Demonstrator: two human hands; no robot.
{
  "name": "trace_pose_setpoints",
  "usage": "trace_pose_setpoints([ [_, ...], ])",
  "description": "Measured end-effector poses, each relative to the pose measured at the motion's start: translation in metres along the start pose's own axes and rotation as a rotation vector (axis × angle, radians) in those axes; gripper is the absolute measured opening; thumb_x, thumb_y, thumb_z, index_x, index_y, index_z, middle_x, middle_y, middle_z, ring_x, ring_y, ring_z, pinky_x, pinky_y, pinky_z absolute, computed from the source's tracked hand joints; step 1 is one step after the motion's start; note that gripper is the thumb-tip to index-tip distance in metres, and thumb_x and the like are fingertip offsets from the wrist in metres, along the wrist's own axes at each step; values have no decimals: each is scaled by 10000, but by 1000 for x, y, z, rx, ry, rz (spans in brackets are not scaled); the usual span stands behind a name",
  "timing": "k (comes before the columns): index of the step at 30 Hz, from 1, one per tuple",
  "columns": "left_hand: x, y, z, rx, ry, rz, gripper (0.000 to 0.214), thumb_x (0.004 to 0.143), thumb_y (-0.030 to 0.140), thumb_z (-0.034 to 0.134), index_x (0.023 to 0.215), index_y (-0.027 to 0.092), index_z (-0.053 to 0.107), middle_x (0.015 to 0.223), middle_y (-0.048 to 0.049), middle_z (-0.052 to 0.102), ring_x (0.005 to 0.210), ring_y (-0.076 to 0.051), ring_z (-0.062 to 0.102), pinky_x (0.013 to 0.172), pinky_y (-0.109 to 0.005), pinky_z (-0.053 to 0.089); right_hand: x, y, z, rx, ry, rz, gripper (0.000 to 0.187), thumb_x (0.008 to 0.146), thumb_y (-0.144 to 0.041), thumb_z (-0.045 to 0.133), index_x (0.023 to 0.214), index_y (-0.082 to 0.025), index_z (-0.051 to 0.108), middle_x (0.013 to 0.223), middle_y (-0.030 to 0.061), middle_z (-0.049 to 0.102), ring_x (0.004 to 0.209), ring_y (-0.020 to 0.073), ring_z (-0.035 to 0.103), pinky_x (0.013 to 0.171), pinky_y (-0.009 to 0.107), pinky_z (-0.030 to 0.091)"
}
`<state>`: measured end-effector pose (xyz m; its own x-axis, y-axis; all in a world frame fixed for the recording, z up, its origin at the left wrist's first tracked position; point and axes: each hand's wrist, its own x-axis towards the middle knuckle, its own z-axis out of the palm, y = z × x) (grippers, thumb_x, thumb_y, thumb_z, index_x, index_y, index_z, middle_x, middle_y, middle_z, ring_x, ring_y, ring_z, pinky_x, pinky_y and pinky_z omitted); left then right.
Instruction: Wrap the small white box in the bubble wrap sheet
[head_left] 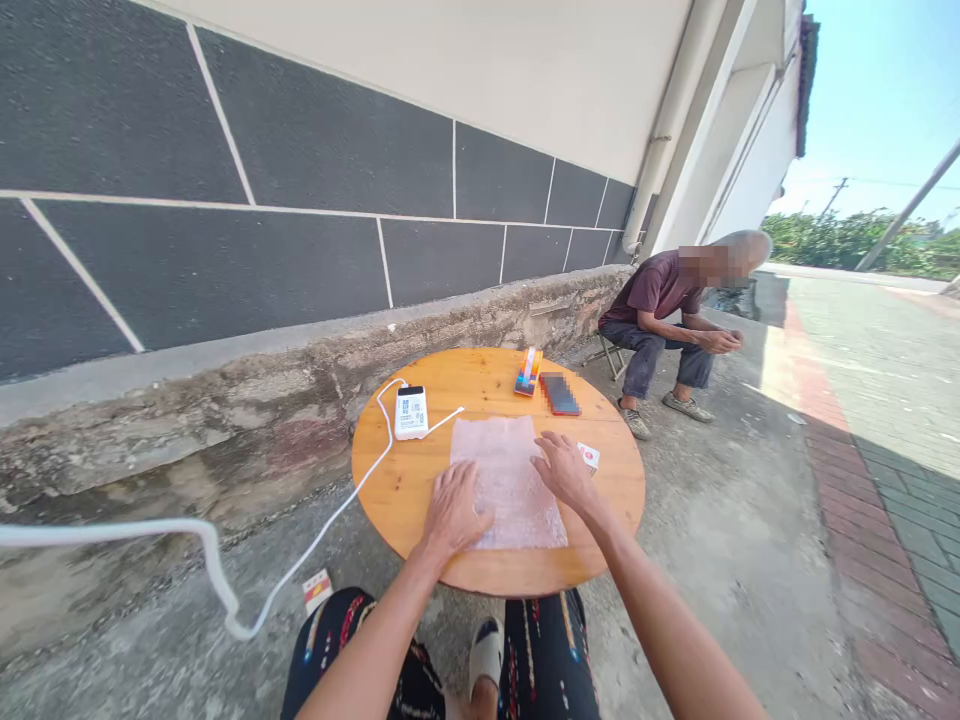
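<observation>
A pinkish, translucent sheet that looks like bubble wrap [510,480] lies flat on the round wooden table [397,480]. On its left edge rests my left hand [456,508], fingers stretched out and thumb apart. My right hand [562,468] is at the sheet's right edge, its fingers spread and pointing inward. Neither hand grasps anything. Just beyond my right hand a small white card or packet with a red mark [589,456] is partly covered by the hand.
Toward the table's back are a white power bank [411,412] with a white cable [386,425], an orange item [528,372] and a phone-like device [561,394]. A person [667,310] sits on a folding stool at right. A small box [317,590] lies on the ground.
</observation>
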<state>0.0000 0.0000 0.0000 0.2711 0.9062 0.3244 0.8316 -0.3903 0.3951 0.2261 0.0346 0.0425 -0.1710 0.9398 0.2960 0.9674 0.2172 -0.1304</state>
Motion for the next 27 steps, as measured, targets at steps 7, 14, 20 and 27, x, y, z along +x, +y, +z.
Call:
trace_pose_setpoints([
  [7,0,-2,2,-11,14,24,649,671,264,566,1300,155,441,1366,-116,486,1297,-267,371,1103,-393,228,-24,56,-9,36,53,128,529,766,-198,563,1286,-129,493,1288,176,528,1164,334,482,929,476,373],
  [14,0,-3,1,-34,22,44,668,673,267,572,1316,154,429,1366,-112,482,1289,-267,376,1096,-398,248,-38,79,5,214,79,157,517,764,-137,492,1278,-93,461,1160,169,598,1033,264,580,878,404,449],
  [20,0,-5,2,-63,30,59,690,661,267,592,1319,149,421,1355,-112,492,1274,-273,393,1087,-419,271,-32,36,2,474,112,-32,560,790,-193,532,1336,-214,414,1281,110,553,977,208,606,817,371,513],
  [27,1,-11,3,-93,51,41,681,685,208,535,1346,139,385,1348,-129,491,1263,-274,418,1074,-444,309,-10,-30,26,621,-55,-274,611,699,-34,514,1288,-193,493,1262,119,564,1141,242,532,983,460,425],
])
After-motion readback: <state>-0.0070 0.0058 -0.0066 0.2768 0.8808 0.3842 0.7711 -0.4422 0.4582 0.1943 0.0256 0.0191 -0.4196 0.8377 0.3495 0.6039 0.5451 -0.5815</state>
